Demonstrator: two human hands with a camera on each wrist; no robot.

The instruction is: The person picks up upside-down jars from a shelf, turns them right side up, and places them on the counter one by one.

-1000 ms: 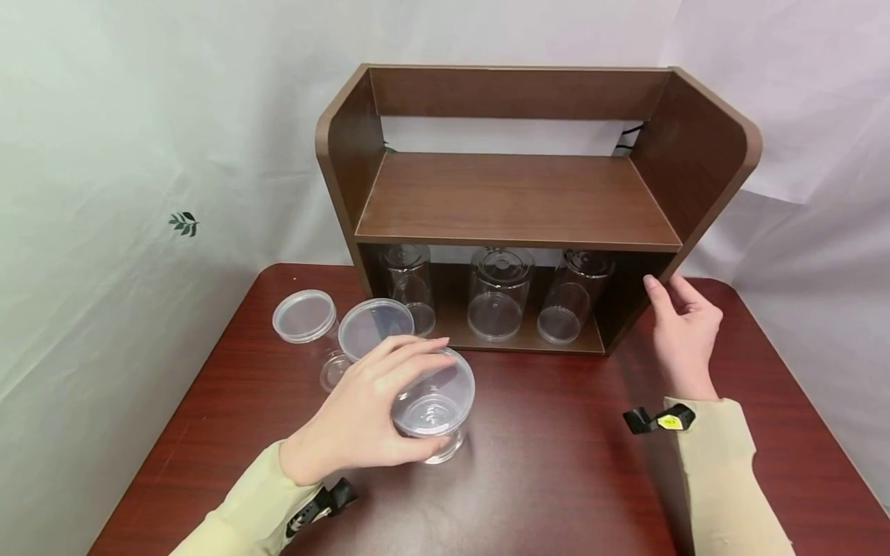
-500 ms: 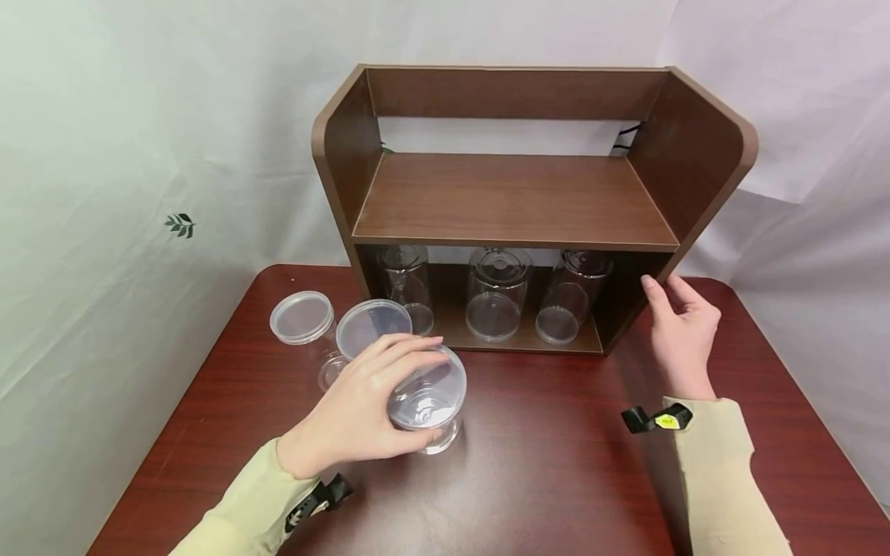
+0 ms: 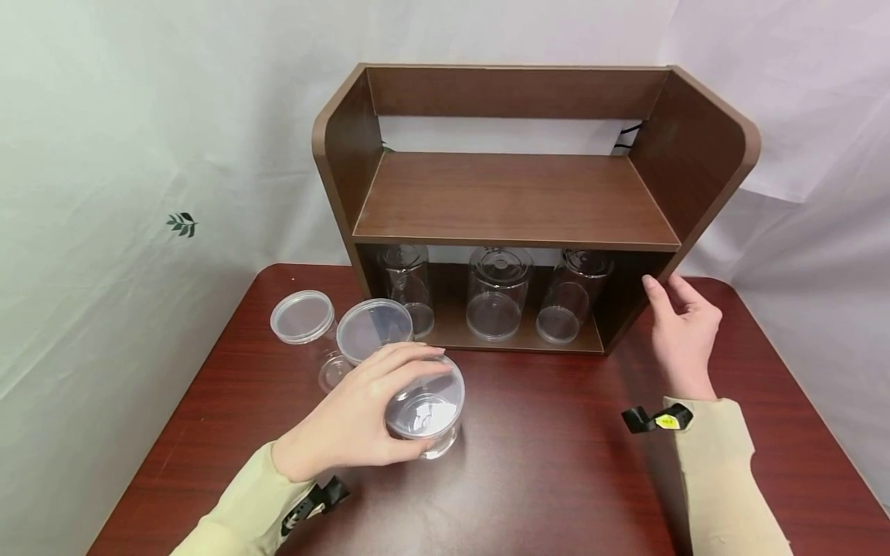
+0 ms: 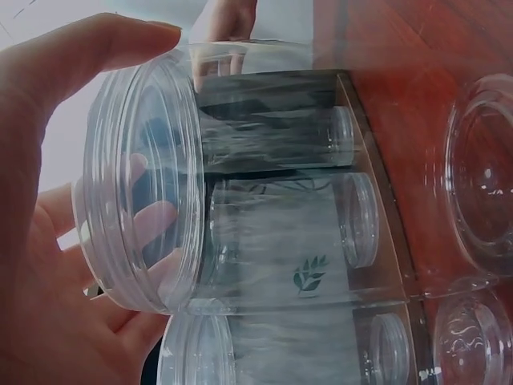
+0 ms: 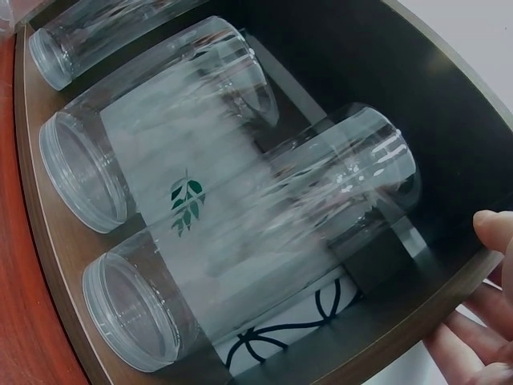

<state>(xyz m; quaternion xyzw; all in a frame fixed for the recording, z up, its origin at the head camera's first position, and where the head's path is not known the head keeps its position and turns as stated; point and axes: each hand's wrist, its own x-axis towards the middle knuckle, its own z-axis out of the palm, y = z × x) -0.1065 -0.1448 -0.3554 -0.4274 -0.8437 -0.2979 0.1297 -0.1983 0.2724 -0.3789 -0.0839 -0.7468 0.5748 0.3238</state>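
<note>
Wooden shelf unit [image 3: 514, 201] stood unmoved at the back of the red-brown bench [image 3: 542, 479], three clear jars [image 3: 497, 293] upright in its lower bay as before. Right hand [image 3: 683, 333] had not shifted since a second earlier: fingers straight and relaxed against the unit's right front edge, gripping nothing. Left hand [image 3: 358, 417] had drawn slightly toward the person, bringing the lidded clear jar [image 3: 426, 409] with it; fingers curled over the lid rim, thumb on the near side, jar standing on the bench just in front of two more lidded jars [image 3: 348, 328]. No brand or legible writing anywhere; only a small dark-green leaf sprig [image 3: 182, 224] on the backdrop. Right wrist view alone showed the shelved jars' ribbed walls [image 5: 184, 208]; left wrist view alone showed fingertips [image 4: 156, 220] through the held jar's threaded neck.
</note>
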